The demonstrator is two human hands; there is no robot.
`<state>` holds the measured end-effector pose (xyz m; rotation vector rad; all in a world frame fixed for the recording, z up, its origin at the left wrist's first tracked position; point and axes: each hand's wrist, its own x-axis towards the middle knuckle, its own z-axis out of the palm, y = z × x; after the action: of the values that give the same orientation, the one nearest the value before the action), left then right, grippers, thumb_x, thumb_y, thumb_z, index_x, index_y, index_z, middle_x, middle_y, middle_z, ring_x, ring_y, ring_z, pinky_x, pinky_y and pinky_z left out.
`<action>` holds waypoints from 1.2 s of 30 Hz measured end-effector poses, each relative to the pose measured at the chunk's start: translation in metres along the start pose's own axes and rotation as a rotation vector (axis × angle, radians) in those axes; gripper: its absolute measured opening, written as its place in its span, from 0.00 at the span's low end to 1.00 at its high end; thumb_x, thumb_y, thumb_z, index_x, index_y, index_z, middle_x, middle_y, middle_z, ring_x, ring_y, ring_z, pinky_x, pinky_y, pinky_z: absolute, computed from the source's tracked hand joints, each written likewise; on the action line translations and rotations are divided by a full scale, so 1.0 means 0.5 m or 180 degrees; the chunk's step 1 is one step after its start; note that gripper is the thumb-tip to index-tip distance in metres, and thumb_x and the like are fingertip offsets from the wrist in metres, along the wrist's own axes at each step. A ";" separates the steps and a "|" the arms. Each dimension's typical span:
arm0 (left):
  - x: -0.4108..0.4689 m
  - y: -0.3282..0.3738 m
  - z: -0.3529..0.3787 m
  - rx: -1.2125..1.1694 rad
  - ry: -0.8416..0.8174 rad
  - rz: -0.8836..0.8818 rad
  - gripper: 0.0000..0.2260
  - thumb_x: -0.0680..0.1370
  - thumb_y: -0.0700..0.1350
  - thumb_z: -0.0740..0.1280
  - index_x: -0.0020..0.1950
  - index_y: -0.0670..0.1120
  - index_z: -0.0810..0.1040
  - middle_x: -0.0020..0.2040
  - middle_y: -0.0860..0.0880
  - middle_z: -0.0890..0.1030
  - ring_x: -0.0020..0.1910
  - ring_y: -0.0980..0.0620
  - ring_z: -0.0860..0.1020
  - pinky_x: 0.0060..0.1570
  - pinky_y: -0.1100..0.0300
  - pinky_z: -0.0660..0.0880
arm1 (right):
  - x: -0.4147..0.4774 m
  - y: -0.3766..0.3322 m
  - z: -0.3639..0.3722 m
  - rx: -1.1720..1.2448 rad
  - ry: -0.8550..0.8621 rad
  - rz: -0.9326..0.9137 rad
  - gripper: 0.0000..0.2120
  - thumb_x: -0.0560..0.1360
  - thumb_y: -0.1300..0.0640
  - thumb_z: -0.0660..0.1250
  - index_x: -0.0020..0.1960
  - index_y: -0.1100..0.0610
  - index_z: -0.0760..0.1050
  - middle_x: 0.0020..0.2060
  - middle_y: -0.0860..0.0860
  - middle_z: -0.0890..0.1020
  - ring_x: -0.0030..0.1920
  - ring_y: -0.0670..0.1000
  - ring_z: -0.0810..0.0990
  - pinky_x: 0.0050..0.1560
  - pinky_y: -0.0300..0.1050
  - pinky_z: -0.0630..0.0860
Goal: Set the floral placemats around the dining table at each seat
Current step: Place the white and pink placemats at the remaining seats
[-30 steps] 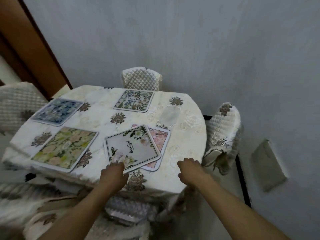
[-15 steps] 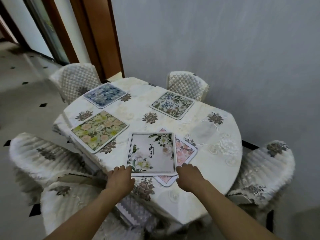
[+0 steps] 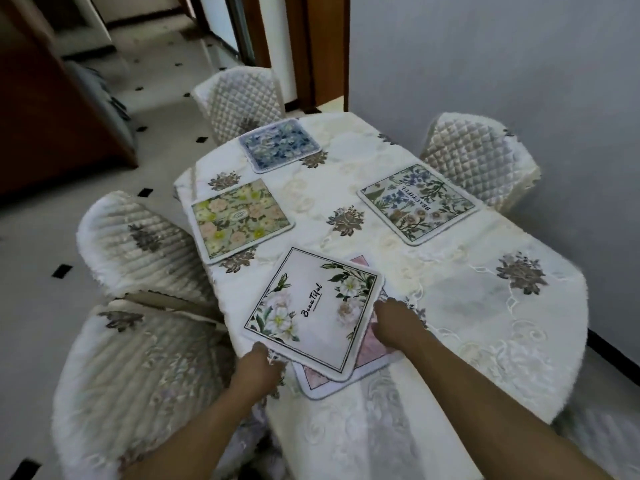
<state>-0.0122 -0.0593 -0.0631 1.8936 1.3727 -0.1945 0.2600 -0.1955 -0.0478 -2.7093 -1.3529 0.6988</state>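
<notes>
A white placemat (image 3: 311, 310) with white flowers and script lettering lies turned like a diamond on a pink placemat (image 3: 372, 355) near the table's front edge. My left hand (image 3: 258, 370) grips the white mat's near-left corner. My right hand (image 3: 394, 325) holds its right edge, fingers tucked under. A green-and-pink floral mat (image 3: 239, 220) lies at the left, a blue floral mat (image 3: 278, 143) at the far left, and a botanical mat (image 3: 419, 202) at the far right.
The table (image 3: 485, 323) wears a white embroidered cloth. Quilted covered chairs stand around it: far left (image 3: 239, 98), far right (image 3: 481, 157), left (image 3: 138, 244) and near left (image 3: 138, 382). A grey wall runs along the right; a tiled floor and doorway lie behind.
My view has swung to the right around the table. The white mat has turned from square-on to a diamond angle, and both hands have closed on its edges.
</notes>
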 end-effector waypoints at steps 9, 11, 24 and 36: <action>0.035 0.043 0.103 -0.1501 0.0568 -0.1280 0.14 0.74 0.48 0.71 0.31 0.43 0.75 0.31 0.40 0.79 0.37 0.41 0.80 0.40 0.54 0.71 | 0.193 0.086 -0.024 0.0363 -0.0041 -0.0235 0.24 0.74 0.48 0.68 0.64 0.60 0.68 0.57 0.63 0.74 0.57 0.64 0.74 0.53 0.54 0.75; 0.044 0.048 0.110 -0.1799 0.0690 -0.1466 0.14 0.73 0.46 0.71 0.30 0.42 0.76 0.29 0.39 0.80 0.33 0.45 0.79 0.40 0.55 0.72 | 0.221 0.094 -0.021 0.0273 -0.0095 -0.0318 0.26 0.74 0.47 0.69 0.64 0.61 0.67 0.57 0.64 0.74 0.57 0.65 0.73 0.54 0.55 0.74; 0.073 0.049 0.088 -0.2562 0.1269 -0.1181 0.12 0.77 0.41 0.69 0.60 0.43 0.80 0.55 0.45 0.82 0.53 0.45 0.80 0.57 0.52 0.75 | 0.261 0.092 -0.003 0.1075 -0.0581 -0.0070 0.13 0.75 0.52 0.68 0.51 0.61 0.73 0.45 0.58 0.78 0.48 0.58 0.79 0.40 0.44 0.66; 0.032 -0.073 0.028 -0.2261 0.1932 -0.1285 0.03 0.76 0.38 0.69 0.46 0.41 0.76 0.43 0.41 0.82 0.44 0.44 0.79 0.40 0.56 0.73 | 0.184 -0.061 0.033 0.1368 -0.0442 -0.0337 0.10 0.77 0.57 0.66 0.39 0.56 0.67 0.38 0.56 0.78 0.43 0.58 0.76 0.40 0.45 0.67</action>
<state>-0.0327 -0.0524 -0.0993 1.0934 1.8883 0.6470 0.2784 -0.1090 -0.0906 -2.2736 -1.1917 1.0451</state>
